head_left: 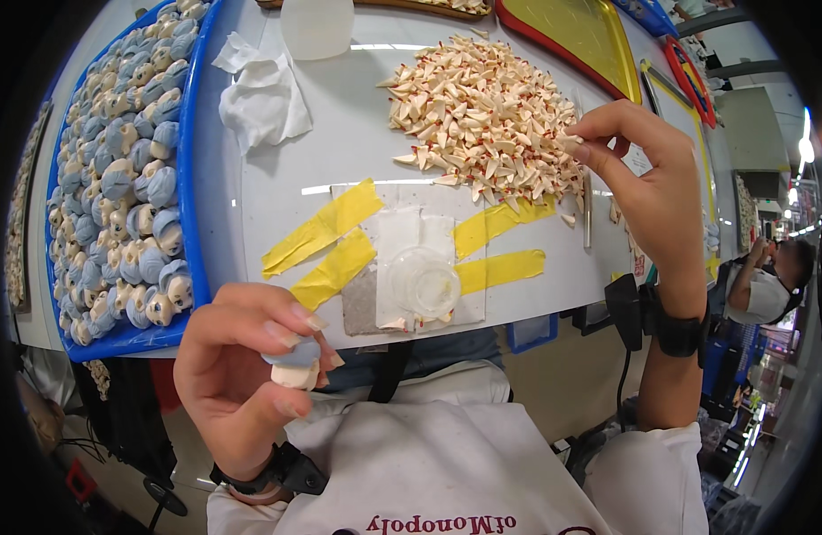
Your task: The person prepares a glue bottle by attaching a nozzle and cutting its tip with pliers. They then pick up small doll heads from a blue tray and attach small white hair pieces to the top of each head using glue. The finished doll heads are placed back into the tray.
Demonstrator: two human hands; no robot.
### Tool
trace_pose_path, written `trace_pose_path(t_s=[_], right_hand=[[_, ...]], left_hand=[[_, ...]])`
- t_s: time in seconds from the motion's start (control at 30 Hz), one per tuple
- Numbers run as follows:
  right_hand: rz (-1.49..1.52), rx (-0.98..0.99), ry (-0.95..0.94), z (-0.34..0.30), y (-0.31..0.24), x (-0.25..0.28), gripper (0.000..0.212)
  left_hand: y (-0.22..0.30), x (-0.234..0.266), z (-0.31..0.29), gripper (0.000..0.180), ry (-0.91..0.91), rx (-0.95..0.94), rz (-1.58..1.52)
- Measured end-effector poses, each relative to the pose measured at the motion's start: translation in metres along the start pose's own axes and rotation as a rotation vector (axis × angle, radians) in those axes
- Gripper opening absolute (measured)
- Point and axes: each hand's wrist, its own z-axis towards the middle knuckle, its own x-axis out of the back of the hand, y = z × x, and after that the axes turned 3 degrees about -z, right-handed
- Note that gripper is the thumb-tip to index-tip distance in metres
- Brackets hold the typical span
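Close to my body, beyond the table's near edge, my left hand (233, 361) pinches a small doll head (295, 366) with pale blue hair between thumb and fingers. My right hand (647, 165) is at the right side of a big pile of small cream pointed pieces (478, 111) with red ends. Its thumb and index finger are closed on what looks like one such piece, mostly covered by the fingertips. Between the hands, a round clear dish (422, 281) sits on a white pad, with a few cream pieces at its near edge.
At the left stands a blue tray (190, 169) full of similar doll heads. Yellow tape strips (326, 227) flank the pad. Crumpled white tissue (267, 102) lies beyond. A thin metal rod (587, 218) is right of the pile, a yellow tray (580, 40) behind. Another person (763, 285) is far right.
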Motion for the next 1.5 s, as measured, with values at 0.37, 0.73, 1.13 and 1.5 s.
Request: trace_pose_path(t_s=[0.37, 0.73, 1.13, 1.5], right_hand=[[0.075, -0.013, 0.115, 0.004, -0.003, -0.004, 0.007], [0.33, -0.173, 0.35, 0.001, -0.005, -0.002, 0.004], [0.363, -0.318, 0.762, -0.062, 0.03, 0.036, 0.006], [0.355, -0.558, 0.916, -0.136, 0.025, 0.036, 0.008]], left_hand=[[0.002, 0.007, -0.001, 0.035, -0.026, -0.015, -0.021], [0.005, 0.007, -0.001, 0.035, -0.021, 0.0, -0.048], [0.005, 0.007, -0.005, 0.033, -0.014, -0.014, -0.038], [0.005, -0.006, -0.005, 0.034, -0.045, 0.041, -0.042]])
